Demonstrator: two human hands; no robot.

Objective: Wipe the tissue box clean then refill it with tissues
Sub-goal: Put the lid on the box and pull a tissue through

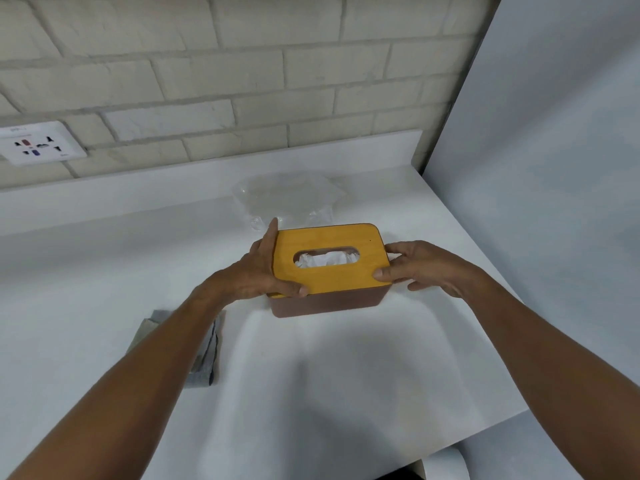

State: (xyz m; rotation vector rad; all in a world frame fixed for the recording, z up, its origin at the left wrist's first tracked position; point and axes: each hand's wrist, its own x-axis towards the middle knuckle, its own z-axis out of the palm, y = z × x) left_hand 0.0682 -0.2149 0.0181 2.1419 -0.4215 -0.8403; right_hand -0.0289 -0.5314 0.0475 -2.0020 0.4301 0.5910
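A brown tissue box (325,304) with a yellow wooden lid (329,282) stands on the white counter (311,375). White tissues (323,259) show through the lid's oval slot. My left hand (258,271) grips the lid's left end, thumb on the front corner. My right hand (419,266) grips the lid's right end, thumb on the front right corner. A folded grey cloth (204,358) lies on the counter at the left, partly hidden under my left forearm.
A crumpled clear plastic wrapper (287,199) lies behind the box. A brick wall with a white power socket (38,143) runs along the back. A white side wall (554,168) bounds the counter on the right. The counter's front edge falls away at the lower right.
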